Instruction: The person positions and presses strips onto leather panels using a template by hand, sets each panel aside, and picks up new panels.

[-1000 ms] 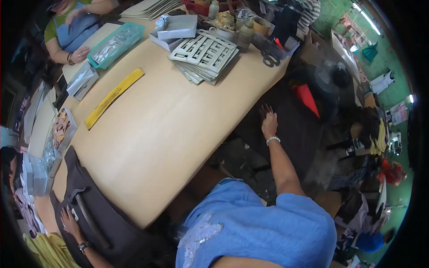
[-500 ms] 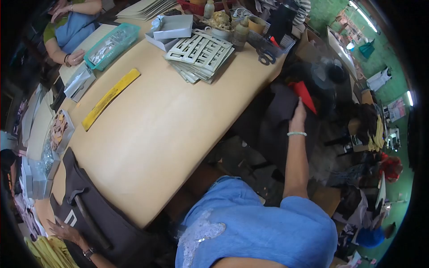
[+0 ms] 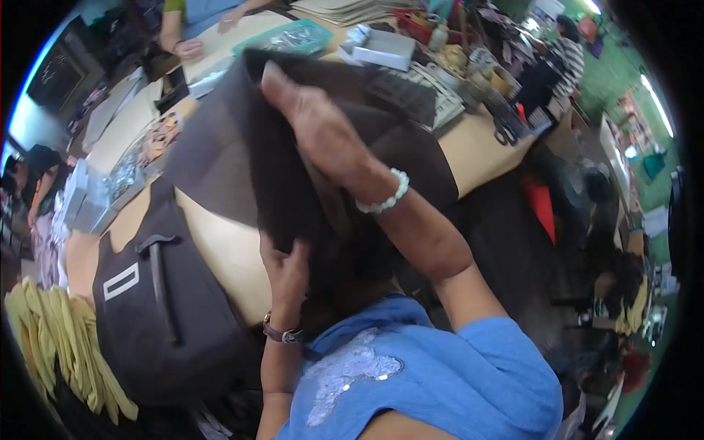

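A dark brown cloth (image 3: pixel 213 139) hangs raised over the table, folded and partly blurred. My right hand (image 3: pixel 319 128), with a pale beaded bracelet at the wrist, is closed on its upper part. Lower down, my left hand (image 3: pixel 286 275), wearing a watch, grips the cloth's near edge, its fingers partly hidden. To the left, another dark cloth piece (image 3: pixel 198 323) lies on the table's near corner with a white rectangular frame mark (image 3: pixel 121 281) on it. A hammer (image 3: pixel 159 286) rests on that piece, touching neither hand.
Stencil cards (image 3: pixel 440 99), a white box (image 3: pixel 385 50), scissors (image 3: pixel 504 133) and a teal tray (image 3: pixel 315 35) stand along the table's (image 3: pixel 484 158) far side. Another person's hands (image 3: pixel 192 49) are at the back. Yellow cloth (image 3: pixel 62 345) hangs at lower left.
My right hand has lifted the dark cloth from the right side over the table. My left hand has left the piece under the hammer and taken hold of the raised cloth. The view has shifted.
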`<state>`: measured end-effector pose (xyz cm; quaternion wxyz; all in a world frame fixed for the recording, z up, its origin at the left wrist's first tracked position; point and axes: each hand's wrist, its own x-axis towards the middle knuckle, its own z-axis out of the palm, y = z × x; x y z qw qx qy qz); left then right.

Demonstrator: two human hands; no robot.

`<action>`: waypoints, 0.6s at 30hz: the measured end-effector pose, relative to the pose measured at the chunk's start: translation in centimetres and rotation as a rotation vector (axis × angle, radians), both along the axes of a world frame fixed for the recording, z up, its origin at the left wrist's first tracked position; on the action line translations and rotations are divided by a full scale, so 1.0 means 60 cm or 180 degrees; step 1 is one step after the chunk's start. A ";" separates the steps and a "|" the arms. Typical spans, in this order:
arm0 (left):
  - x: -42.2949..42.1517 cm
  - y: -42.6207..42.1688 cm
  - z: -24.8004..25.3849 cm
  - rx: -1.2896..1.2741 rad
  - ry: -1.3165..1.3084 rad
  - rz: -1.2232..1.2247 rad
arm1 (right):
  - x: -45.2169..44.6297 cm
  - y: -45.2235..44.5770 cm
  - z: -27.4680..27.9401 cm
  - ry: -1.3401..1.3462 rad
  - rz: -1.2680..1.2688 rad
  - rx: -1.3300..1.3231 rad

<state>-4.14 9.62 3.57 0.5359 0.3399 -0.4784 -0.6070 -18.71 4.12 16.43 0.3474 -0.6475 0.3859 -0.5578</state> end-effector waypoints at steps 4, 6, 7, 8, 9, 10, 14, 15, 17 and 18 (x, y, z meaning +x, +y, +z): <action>0.055 -0.024 -0.008 0.0537 0.0524 0.0254 | 0.012 -0.019 -0.107 0.1595 -0.0536 -0.0952; 0.081 -0.025 -0.023 0.0762 0.0463 0.0480 | -0.005 -0.020 -0.162 0.1946 -0.0788 -0.0081; 0.093 -0.023 -0.029 0.0907 0.0568 0.0522 | -0.013 -0.014 -0.180 0.2478 -0.1093 -0.0040; 0.102 -0.020 -0.033 0.1058 0.0673 0.0553 | -0.023 -0.010 -0.201 0.2925 -0.1371 0.0042; 0.102 -0.014 -0.025 0.1182 0.0460 0.0723 | -0.035 -0.007 -0.222 0.3119 -0.1483 0.0198; 0.111 -0.010 -0.029 0.1193 0.0478 0.0855 | -0.048 -0.003 -0.241 0.3320 -0.1600 0.0357; 0.151 0.018 -0.042 0.0816 0.0979 0.1284 | -0.092 0.045 -0.279 0.3681 -0.1732 0.0943; 0.172 0.027 -0.052 0.0207 0.0489 0.1226 | -0.099 0.064 -0.283 0.3768 -0.1771 0.0931; 0.173 0.034 -0.029 -0.0217 -0.0280 0.1673 | -0.110 0.101 -0.282 0.3766 -0.1804 0.0969; 0.161 0.031 0.016 -0.0029 -0.0565 0.2183 | -0.114 0.119 -0.279 0.3768 -0.1851 0.1013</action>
